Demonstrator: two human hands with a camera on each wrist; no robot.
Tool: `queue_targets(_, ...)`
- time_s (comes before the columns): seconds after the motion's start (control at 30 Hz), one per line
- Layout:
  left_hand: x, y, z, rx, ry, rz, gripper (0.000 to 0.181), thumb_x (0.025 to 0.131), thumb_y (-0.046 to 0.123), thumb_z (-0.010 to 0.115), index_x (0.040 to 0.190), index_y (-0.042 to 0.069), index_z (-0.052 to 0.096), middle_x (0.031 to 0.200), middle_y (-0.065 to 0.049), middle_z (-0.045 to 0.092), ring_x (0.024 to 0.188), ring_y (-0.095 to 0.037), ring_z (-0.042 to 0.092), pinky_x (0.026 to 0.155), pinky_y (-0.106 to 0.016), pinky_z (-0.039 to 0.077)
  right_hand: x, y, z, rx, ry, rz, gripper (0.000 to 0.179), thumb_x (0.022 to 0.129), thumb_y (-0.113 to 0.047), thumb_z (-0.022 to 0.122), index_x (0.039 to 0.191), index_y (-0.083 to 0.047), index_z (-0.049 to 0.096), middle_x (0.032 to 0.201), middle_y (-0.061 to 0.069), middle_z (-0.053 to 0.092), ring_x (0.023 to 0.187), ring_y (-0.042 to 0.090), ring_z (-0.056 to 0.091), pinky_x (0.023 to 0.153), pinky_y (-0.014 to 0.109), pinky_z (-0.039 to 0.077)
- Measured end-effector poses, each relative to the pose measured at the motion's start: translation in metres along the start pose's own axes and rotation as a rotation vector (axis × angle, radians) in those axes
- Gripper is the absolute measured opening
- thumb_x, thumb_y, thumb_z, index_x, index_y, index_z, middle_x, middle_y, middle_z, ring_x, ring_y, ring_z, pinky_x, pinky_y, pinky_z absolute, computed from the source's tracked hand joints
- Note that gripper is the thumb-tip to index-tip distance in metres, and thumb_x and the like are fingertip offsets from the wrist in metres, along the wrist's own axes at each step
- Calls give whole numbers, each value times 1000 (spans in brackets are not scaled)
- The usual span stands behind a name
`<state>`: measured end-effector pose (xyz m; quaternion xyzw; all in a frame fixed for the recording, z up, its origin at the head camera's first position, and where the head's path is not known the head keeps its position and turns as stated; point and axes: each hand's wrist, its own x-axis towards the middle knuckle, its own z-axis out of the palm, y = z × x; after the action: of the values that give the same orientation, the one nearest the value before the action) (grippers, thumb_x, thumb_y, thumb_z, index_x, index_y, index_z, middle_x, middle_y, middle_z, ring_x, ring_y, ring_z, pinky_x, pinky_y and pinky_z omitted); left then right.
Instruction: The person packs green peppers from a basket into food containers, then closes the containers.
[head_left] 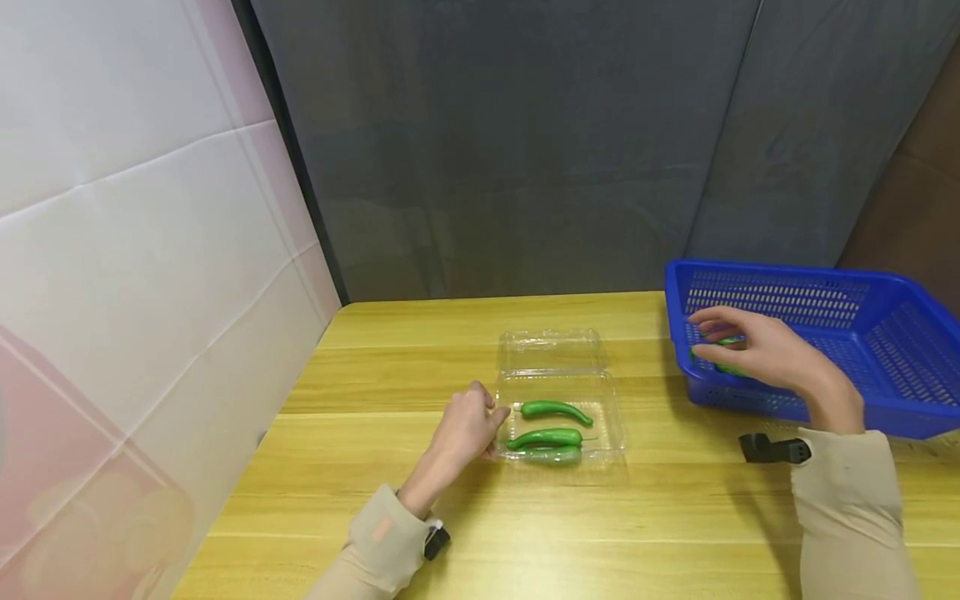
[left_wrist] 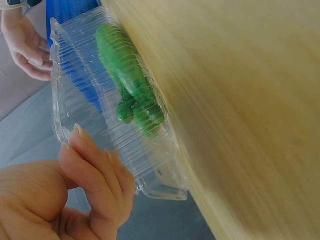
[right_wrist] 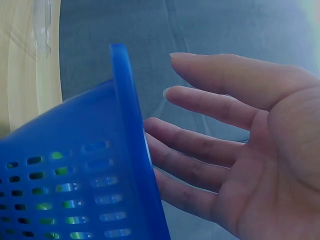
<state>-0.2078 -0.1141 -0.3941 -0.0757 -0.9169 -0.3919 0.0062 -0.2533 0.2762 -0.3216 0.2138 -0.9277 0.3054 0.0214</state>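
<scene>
A clear plastic clamshell box lies with its lid folded back. In it are a curved green chili pepper, a second one and a third seen through the front wall. My left hand pinches the box's left rim; the left wrist view shows the fingertips at that edge. My right hand hovers over the left part of a blue basket, fingers apart and holding nothing. Beneath it, partly hidden, are more green peppers.
The basket stands at the right of the wooden table, its far rim close to a dark grey cloth backdrop. Pale wall panels run along the left side. Green shows through the basket's slots in the right wrist view.
</scene>
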Motion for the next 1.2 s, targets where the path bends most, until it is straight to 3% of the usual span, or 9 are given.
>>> queue_targets(0.17, 0, 0, 0, 5, 0, -2, 21, 99, 7, 64, 102, -11, 55, 55, -5, 58, 37, -9, 55, 36, -24, 52, -1, 4, -2, 1, 10, 6, 47, 99, -28, 67, 138, -5, 56, 130, 20, 62, 116, 38, 60, 85, 31, 55)
queue_targets(0.27, 0, 0, -1, 5, -3, -9, 21, 99, 7, 64, 102, -11, 55, 56, -5, 58, 38, -10, 55, 36, -24, 52, -1, 7, -3, 1, 11, 9, 46, 99, -28, 67, 137, -5, 56, 129, 20, 63, 116, 38, 61, 86, 31, 54)
queue_targets(0.6, 0, 0, -1, -15, -9, -8, 20, 99, 6, 64, 102, -11, 54, 57, -6, 58, 38, -10, 55, 36, -25, 53, -1, 17, -1, 13, -13, 35, 48, 100, -28, 66, 137, 0, 54, 131, 24, 60, 119, 44, 57, 96, 61, 49)
queue_targets(1.2, 1, -1, 0, -7, -11, -14, 20, 99, 7, 64, 102, -11, 54, 58, -6, 58, 39, -11, 56, 37, -25, 53, -3, 36, 4, 34, -28, 71, 50, 101, -29, 65, 138, 2, 53, 130, 28, 60, 118, 46, 58, 97, 62, 48)
